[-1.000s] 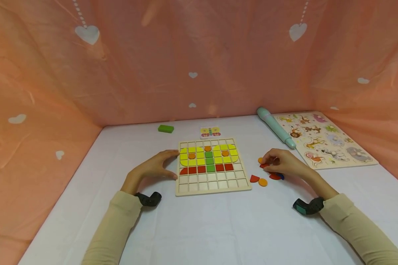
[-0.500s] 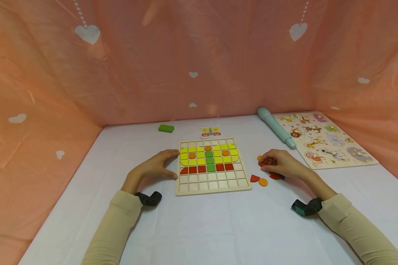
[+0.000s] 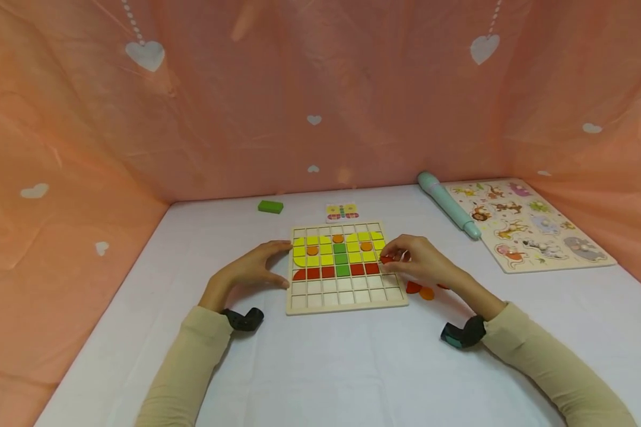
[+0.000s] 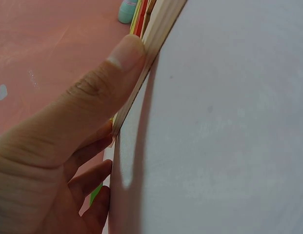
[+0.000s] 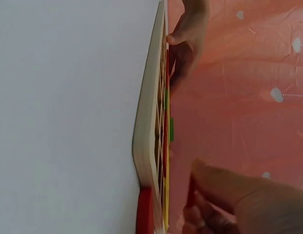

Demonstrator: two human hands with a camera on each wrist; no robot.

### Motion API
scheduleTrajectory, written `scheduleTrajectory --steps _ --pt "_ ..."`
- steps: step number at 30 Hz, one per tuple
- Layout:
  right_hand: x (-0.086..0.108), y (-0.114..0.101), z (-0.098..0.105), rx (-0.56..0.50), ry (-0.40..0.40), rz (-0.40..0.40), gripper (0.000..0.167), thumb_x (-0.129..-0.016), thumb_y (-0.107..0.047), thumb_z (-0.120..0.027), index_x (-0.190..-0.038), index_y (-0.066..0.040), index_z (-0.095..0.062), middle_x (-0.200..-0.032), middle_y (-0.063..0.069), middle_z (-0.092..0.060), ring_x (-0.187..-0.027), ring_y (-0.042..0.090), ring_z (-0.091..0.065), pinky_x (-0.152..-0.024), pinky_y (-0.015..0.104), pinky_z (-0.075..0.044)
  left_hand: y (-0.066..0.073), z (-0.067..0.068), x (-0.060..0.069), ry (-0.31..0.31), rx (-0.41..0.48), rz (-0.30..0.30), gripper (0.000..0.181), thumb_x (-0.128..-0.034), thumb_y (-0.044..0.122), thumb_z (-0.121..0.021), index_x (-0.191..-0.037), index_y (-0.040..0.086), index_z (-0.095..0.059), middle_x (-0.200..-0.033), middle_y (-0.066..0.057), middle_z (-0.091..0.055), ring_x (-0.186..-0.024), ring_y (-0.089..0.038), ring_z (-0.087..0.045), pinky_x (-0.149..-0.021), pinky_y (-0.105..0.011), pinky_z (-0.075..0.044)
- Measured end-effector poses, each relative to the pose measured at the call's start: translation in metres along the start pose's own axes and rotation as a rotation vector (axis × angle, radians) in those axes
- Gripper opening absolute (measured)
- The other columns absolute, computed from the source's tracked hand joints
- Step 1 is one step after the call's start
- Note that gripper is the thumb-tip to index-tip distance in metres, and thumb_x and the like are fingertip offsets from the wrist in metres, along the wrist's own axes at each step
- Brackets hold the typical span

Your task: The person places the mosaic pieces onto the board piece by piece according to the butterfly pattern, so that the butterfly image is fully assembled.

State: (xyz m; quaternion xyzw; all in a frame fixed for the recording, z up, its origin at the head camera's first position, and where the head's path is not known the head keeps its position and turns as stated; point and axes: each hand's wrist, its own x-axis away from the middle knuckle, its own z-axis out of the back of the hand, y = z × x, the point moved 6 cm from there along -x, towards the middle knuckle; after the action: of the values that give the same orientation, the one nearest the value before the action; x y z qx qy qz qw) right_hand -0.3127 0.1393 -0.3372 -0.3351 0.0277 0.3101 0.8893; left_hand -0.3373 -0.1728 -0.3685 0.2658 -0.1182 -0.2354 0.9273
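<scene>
A wooden grid board (image 3: 347,298) lies on the white table, bearing yellow, red and green flat tiles and orange discs in a butterfly-like pattern. My left hand (image 3: 252,265) touches the board's left edge with the thumb and fingertips, fingers extended; the thumb (image 4: 127,56) shows against the wooden rim in the left wrist view. Over the right side of the board, my right hand (image 3: 419,259) pinches a small red tile (image 3: 387,259) between thumb and fingers, just right of the red row. The fingers partly hide that tile, so its full outline cannot be seen.
Right of the board lie a loose red tile (image 3: 413,287) and an orange disc (image 3: 427,293). Behind it are a butterfly picture card (image 3: 342,212) and a green block (image 3: 270,206). A mint-green stick (image 3: 448,204) lies beside an animal puzzle board (image 3: 494,252).
My right hand has moved left from the loose pieces to the board's right side, carrying a red tile. The left hand stays at the board's left edge.
</scene>
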Motion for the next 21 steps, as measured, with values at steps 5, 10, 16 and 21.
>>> scheduleTrajectory --steps 5,10,16,21 --pt "-0.004 0.005 -0.01 0.017 -0.016 -0.004 0.022 -0.078 -0.017 -0.076 -0.096 -0.007 -0.069 -0.083 -0.002 -0.062 -0.075 0.013 -0.052 -0.065 0.023 -0.047 0.004 0.001 0.001 0.001 0.003 -0.003 0.093 -0.0684 0.036 -0.082 -0.143 0.008 -0.036 -0.15 -0.013 -0.029 -0.139 -0.033 -0.02 -0.113 -0.051 -0.018" --pt "-0.005 0.008 -0.013 0.032 -0.026 -0.006 0.024 -0.075 -0.019 -0.078 -0.094 -0.006 -0.07 -0.08 -0.002 -0.062 -0.072 0.012 -0.051 -0.063 0.022 -0.046 0.005 0.001 0.001 0.0 0.003 0.0 0.093 -0.0687 0.037 -0.082 -0.144 0.008 -0.035 -0.15 -0.012 -0.029 -0.139 -0.032 -0.02 -0.113 -0.051 -0.018" --pt "-0.005 0.007 -0.013 0.055 -0.012 -0.018 0.024 -0.075 -0.021 -0.079 -0.092 -0.006 -0.071 -0.078 -0.003 -0.062 -0.071 0.011 -0.052 -0.062 0.022 -0.046 0.004 0.002 0.001 0.001 0.005 -0.007 0.093 -0.0681 0.037 -0.082 -0.143 0.008 -0.035 -0.15 -0.013 -0.029 -0.139 -0.033 -0.02 -0.113 -0.051 -0.018" --pt "-0.004 0.008 -0.013 0.045 -0.035 -0.033 0.022 -0.078 -0.019 -0.077 -0.094 -0.007 -0.071 -0.079 -0.004 -0.062 -0.071 0.01 -0.052 -0.062 0.022 -0.046 0.002 0.0 -0.001 -0.002 0.001 -0.023 0.093 -0.069 0.035 -0.082 -0.143 0.006 -0.035 -0.149 -0.014 -0.03 -0.139 -0.033 -0.021 -0.113 -0.049 -0.019"
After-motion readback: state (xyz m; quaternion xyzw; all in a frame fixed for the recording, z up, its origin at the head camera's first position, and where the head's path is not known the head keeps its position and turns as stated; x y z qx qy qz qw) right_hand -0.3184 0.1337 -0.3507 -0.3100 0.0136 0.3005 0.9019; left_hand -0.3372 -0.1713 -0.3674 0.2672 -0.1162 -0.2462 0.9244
